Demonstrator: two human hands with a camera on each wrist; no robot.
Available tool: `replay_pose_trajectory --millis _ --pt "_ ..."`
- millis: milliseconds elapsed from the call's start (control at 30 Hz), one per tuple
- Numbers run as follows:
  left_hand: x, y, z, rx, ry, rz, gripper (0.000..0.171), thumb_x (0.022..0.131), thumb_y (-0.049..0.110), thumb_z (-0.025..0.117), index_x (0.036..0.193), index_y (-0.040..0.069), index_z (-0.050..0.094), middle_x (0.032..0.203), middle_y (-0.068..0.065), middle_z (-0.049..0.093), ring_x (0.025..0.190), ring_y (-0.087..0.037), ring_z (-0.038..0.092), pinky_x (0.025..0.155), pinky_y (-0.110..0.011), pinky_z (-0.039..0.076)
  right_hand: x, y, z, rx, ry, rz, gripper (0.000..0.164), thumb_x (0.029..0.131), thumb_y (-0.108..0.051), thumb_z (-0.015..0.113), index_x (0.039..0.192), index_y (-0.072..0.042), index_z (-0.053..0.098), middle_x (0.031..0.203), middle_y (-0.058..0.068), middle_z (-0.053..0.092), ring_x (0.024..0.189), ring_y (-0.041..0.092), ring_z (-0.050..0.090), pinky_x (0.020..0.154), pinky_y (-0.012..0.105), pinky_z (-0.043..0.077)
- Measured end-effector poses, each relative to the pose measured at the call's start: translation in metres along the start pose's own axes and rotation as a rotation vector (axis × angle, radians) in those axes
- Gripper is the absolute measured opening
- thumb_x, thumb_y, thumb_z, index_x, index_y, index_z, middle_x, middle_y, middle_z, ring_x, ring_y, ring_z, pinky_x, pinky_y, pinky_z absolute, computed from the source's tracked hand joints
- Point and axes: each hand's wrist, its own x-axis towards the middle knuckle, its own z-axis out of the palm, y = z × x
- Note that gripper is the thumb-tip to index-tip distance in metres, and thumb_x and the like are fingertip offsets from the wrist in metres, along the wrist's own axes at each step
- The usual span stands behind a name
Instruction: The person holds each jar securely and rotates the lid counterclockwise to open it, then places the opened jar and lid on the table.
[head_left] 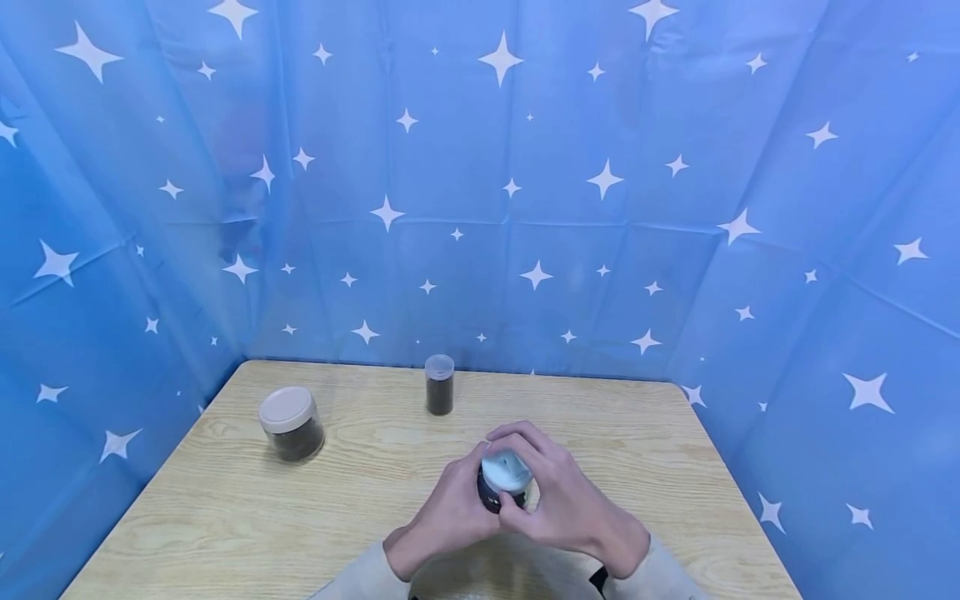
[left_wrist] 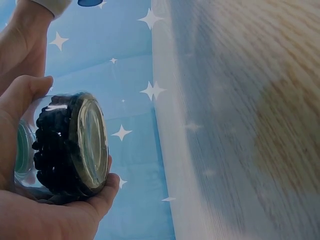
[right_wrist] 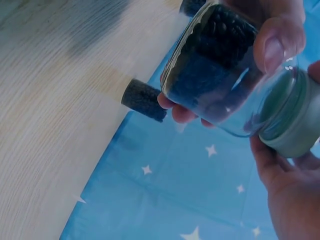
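Note:
My left hand [head_left: 453,510] grips a clear glass jar [right_wrist: 215,65] partly filled with dark, bean-like pieces, low at the front middle of the table. In the left wrist view the jar [left_wrist: 60,145] lies tilted, its glass base turned toward the camera and lifted off the tabletop. On the jar's mouth sits a pale green-white lid [head_left: 507,472], and the fingers and thumb of my right hand [head_left: 570,500] pinch its rim. Whether the lid is tight cannot be told.
Toward the back left of the wooden table [head_left: 360,500] stands a wide jar [head_left: 294,433] with a whitish lid and dark contents. A slim clear-topped container [head_left: 439,387] of dark grains stands near the back edge. Blue star-patterned curtains [head_left: 465,167] surround the table.

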Motion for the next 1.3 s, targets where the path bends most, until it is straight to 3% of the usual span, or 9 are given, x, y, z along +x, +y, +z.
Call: replay_pose_trajectory --millis 367,967,1300 --pt "0.001 0.0 0.001 0.007 0.006 0.033 0.072 0.088 0.021 0.097 0.151 0.02 0.062 0.129 0.002 0.08 0.113 -0.006 0.075 0.099 -0.029 0.063 0.002 0.005 -0.004 0.028 -0.027 -0.068 0.056 0.083 -0.005 0.083 0.137 -0.015 0.07 0.142 0.006 0.07 0.126 0.018 0.075 0.106 0.035 0.067" --pt "0.0 -0.001 0.0 -0.017 -0.018 -0.027 0.074 0.09 0.036 0.099 0.151 0.021 0.061 0.134 0.004 0.078 0.118 -0.007 0.074 0.102 -0.03 0.062 0.003 0.005 -0.008 0.037 -0.016 -0.055 0.057 0.082 -0.005 0.082 0.136 -0.018 0.07 0.144 0.007 0.07 0.126 0.019 0.076 0.104 0.035 0.068" --pt "0.0 -0.002 0.0 -0.017 0.001 -0.024 0.066 0.089 0.04 0.1 0.142 0.021 0.065 0.125 0.006 0.08 0.109 -0.003 0.073 0.097 -0.028 0.062 0.004 0.008 -0.012 -0.007 0.036 -0.055 0.058 0.08 -0.007 0.082 0.136 -0.016 0.07 0.144 0.002 0.071 0.122 0.02 0.078 0.101 0.033 0.068"
